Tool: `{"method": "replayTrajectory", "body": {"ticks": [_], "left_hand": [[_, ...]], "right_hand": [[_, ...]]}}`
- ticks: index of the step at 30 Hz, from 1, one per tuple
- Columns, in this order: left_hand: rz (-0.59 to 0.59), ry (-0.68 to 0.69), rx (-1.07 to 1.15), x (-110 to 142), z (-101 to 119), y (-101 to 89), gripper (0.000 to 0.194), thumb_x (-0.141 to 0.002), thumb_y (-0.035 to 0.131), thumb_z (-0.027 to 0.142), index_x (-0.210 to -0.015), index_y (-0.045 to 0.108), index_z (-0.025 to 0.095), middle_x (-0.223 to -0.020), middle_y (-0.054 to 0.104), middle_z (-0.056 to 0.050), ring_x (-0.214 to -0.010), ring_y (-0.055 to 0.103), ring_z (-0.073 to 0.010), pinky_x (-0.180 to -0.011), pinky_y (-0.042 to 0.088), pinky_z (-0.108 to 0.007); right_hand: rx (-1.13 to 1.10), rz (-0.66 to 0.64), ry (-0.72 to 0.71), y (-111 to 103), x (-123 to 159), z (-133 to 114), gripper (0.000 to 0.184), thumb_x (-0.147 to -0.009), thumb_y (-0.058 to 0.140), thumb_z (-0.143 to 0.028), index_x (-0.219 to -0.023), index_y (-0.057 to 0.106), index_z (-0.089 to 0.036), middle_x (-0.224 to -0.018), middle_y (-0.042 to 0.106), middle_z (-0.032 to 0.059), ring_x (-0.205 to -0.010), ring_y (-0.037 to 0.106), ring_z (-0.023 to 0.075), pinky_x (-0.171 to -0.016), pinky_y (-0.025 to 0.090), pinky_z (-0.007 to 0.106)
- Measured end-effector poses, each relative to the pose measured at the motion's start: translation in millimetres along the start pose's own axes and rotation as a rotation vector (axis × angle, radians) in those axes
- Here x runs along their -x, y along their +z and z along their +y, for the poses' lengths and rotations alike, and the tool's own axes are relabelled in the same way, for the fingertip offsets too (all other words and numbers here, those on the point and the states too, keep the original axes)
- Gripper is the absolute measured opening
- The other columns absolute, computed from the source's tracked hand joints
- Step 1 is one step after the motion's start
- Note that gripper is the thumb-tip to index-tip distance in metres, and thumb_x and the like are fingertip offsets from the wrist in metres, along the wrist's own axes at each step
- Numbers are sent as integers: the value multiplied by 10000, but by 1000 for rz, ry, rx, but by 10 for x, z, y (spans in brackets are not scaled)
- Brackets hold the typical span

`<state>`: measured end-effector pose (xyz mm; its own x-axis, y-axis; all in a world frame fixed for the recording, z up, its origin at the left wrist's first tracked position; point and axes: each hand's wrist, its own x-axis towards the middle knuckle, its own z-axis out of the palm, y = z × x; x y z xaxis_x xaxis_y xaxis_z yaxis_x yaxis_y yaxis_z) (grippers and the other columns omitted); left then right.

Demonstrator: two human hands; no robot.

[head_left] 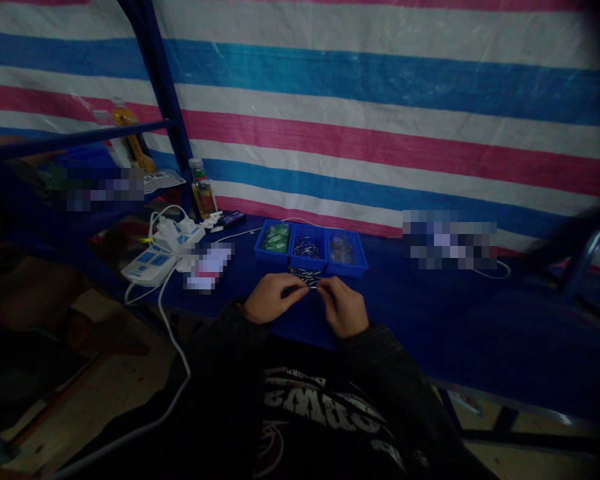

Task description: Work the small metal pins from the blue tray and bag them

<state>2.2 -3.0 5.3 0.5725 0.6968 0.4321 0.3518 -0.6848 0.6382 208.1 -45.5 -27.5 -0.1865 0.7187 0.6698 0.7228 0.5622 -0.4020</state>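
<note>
At the near part of the blue table, my left hand [277, 297] and my right hand [345, 307] come nearly fingertip to fingertip. Both are closed in a pinch, seemingly on a slim shiny metal piece, too small to name. Just beyond the fingers lies a small pile of similar slim metal pieces [305, 272]. Behind it stand three joined blue bins. Green packets [277, 237] fill the left bin, dark thin metal pieces [307, 248] the middle one, and clear plastic bags [341, 250] the right bin [347, 270].
Left on the table [410, 313] are a phone [210, 267], white power strips [150, 265] with plugs and cables, and a bottle [203, 190]. A blurred-out object [450, 240] sits at the back right. A blue metal frame [165, 87] and striped sheeting [355, 140] stand behind.
</note>
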Motion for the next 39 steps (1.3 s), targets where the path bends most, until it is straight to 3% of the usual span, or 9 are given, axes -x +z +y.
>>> {"method": "replayTrajectory", "body": {"ticks": [13, 34, 39], "left_hand": [[-28, 23, 1, 10, 12, -8, 166, -951, 625, 258, -952, 752, 152, -885, 763, -47, -708, 635, -130, -676, 454, -225], [-37, 25, -22, 2, 22, -23, 199, -960, 605, 273, -889, 752, 159, -877, 764, -51, -749, 660, -150, -695, 469, -236], [-34, 0, -32, 3, 21, -25, 192, -958, 602, 271, -912, 750, 157, -860, 760, -45, -718, 647, -140, -668, 454, -230]], "right_hand": [[-78, -50, -33, 18, -7, -7, 119, -991, 538, -254, -1067, 627, -232, -930, 714, 50, -806, 705, 191, -728, 542, 289], [-73, -99, 29, 34, 2, 36, 191, -1027, 475, -276, -949, 642, -226, -886, 704, 52, -817, 698, 197, -790, 531, 298], [-97, -83, 47, 34, 8, 31, 158, -994, 535, -286, -1116, 616, -227, -1016, 729, 59, -821, 708, 195, -741, 545, 291]]}}
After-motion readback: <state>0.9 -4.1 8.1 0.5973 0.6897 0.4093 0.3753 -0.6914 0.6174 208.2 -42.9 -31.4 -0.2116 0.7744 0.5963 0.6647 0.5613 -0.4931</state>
